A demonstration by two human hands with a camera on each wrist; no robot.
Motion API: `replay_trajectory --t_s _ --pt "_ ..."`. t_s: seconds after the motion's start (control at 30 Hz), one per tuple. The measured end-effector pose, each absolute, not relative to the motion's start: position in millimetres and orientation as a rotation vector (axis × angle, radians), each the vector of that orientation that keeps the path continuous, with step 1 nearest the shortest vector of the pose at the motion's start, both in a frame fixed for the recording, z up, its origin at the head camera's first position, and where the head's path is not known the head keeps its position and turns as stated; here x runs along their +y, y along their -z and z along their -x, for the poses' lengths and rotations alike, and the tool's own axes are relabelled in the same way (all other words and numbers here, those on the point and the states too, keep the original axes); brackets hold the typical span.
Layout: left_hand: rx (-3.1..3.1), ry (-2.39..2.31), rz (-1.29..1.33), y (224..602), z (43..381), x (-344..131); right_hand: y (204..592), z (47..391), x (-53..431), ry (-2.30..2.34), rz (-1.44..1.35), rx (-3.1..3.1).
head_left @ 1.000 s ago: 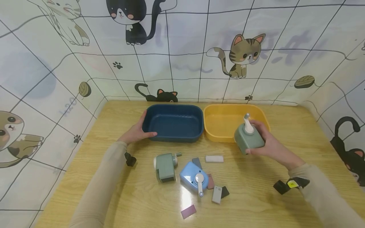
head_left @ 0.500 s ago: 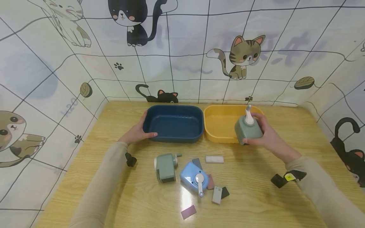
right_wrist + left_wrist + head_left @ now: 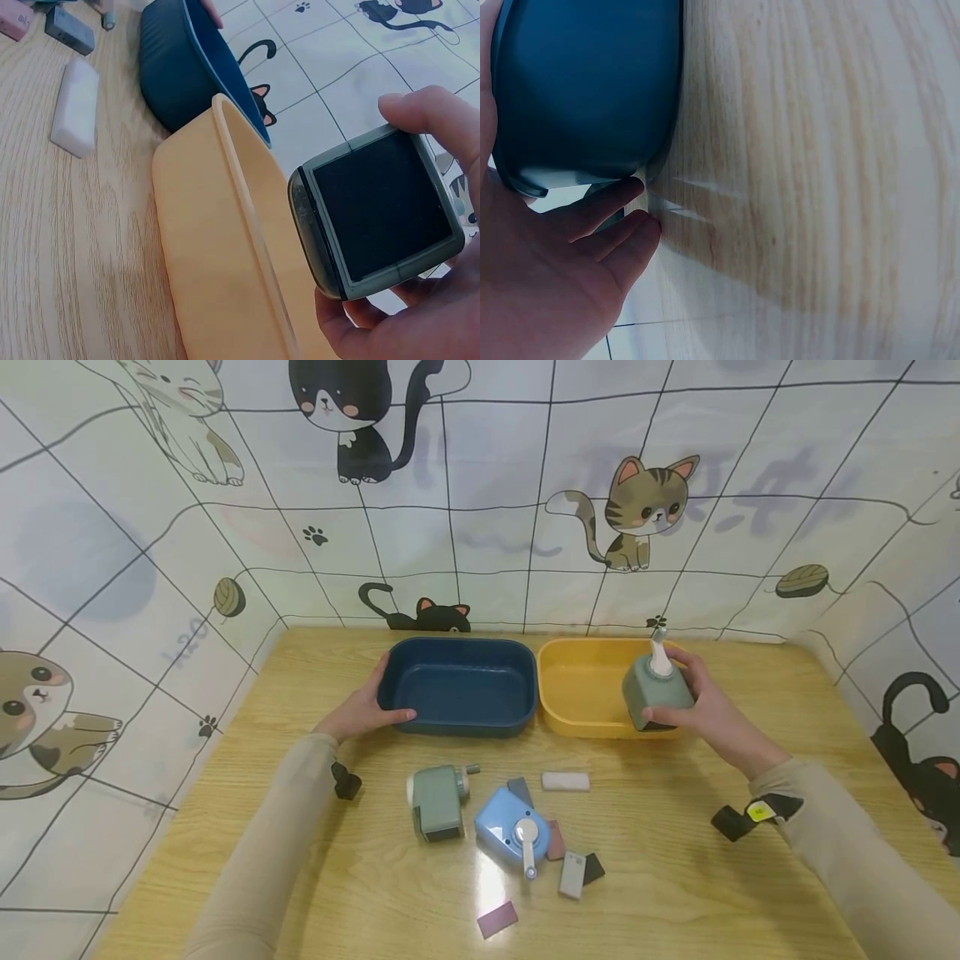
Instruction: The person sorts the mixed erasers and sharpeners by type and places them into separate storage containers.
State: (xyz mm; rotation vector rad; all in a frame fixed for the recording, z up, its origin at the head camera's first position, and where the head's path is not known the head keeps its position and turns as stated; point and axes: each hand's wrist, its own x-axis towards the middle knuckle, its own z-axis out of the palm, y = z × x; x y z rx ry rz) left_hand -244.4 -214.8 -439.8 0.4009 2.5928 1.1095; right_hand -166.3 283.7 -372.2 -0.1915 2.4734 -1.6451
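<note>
Right now the right hand [image 3: 705,712] has a firm-looking hold on a green crank device [image 3: 651,690], thumb across the near side and fingers round the far one, with its white crank [image 3: 660,660] sticking upward. The device is off the table [image 3: 652,860], at the front right part of the yellow tray [image 3: 581,727]; the right wrist view shows its dark base panel [image 3: 382,206] and the tray rim running just beside it, though I cannot tell whether the whole base is inside that rim. That is the likeliest trouble spot, I'd judge — if the device were lowered from here, a base edge could catch the front wall, tip the body and twist it in the fingers. Smooth plastic could also slip if the thumb eased off too early, and a hard drop might knock the crank. Meanwhile the left hand [image 3: 362,708] is spread wide around the left front corner of the navy tray [image 3: 457,727], thumb at the front rim, resting against it rather than clenching. Too strong a push there could shove it into its yellow neighbour, just beside it. Another green device [image 3: 438,803] and a blue device [image 3: 506,823] sit nearer the person, clear of both hands.
</note>
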Motion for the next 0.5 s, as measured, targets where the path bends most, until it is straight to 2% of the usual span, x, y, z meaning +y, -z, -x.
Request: replay_trajectory --t_s 0.5 --pt "2.604 -1.109 -0.402 441.8 245.3 -214.9 378.0 172.9 287.4 1.657 0.194 2.497"
